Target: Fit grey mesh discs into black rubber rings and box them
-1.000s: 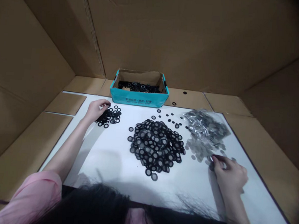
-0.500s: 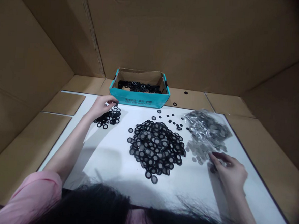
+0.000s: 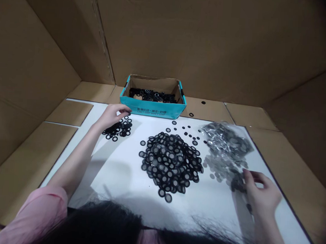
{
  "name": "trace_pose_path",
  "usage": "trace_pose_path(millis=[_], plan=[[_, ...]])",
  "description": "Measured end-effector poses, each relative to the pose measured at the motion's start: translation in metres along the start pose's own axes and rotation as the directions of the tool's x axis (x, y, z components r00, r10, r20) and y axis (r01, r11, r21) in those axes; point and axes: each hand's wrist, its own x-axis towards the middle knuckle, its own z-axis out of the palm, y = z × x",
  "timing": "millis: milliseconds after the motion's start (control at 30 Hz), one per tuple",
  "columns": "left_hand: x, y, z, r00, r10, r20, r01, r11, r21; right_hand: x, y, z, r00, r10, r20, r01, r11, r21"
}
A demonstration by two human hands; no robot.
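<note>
My left hand [image 3: 114, 115] is closed in a pinch above a small pile of black rings [image 3: 118, 129], at the left of the white board. At its fingertips is a dark piece that looks like a black ring. My right hand [image 3: 262, 190] is at the right, thumb and fingertips together beside loose grey discs [image 3: 221, 168] and some darker discs [image 3: 238, 182]. Whether anything is between those fingertips is too small to tell. Between my hands lies a large heap of black rings with grey centres [image 3: 171, 163].
A turquoise cardboard box [image 3: 152, 108] holding black rings stands at the back. A clear plastic bag of grey discs [image 3: 228, 139] lies at the right. Small black discs [image 3: 186, 133] are scattered behind the heap. Cardboard walls [image 3: 212, 44] surround the white board [image 3: 115, 178].
My right hand has moved right, away from the grey discs' middle, uncovering darker discs. My left hand remains pinched at nearly the same spot.
</note>
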Motion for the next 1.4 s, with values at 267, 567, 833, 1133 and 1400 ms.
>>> trace_pose_path(millis=[267,567,833,1133,1400], plan=[[-0.001,-0.001,-0.001,1.000,0.004,0.015,-0.004,1.000,0.004,-0.005,-0.010,-0.002,0.996,0.014,-0.084,-0.011,1.000,0.025],[-0.002,0.001,-0.002,0.999,-0.005,0.037,0.005,1.000,-0.003,-0.007,-0.015,-0.004,1.000,-0.016,-0.026,0.016,1.000,-0.006],[-0.003,0.003,-0.003,0.999,-0.027,0.028,0.028,0.999,-0.027,-0.015,-0.020,-0.012,1.000,-0.024,0.014,0.024,0.999,0.040],[-0.003,0.001,0.004,0.991,-0.077,0.105,0.089,0.989,-0.121,-0.018,-0.024,-0.016,0.993,-0.096,0.064,0.093,0.994,0.049],[-0.004,0.017,0.008,0.980,-0.104,0.171,0.152,0.943,-0.297,-0.022,-0.049,-0.015,0.996,-0.085,-0.006,0.084,0.973,0.217]])
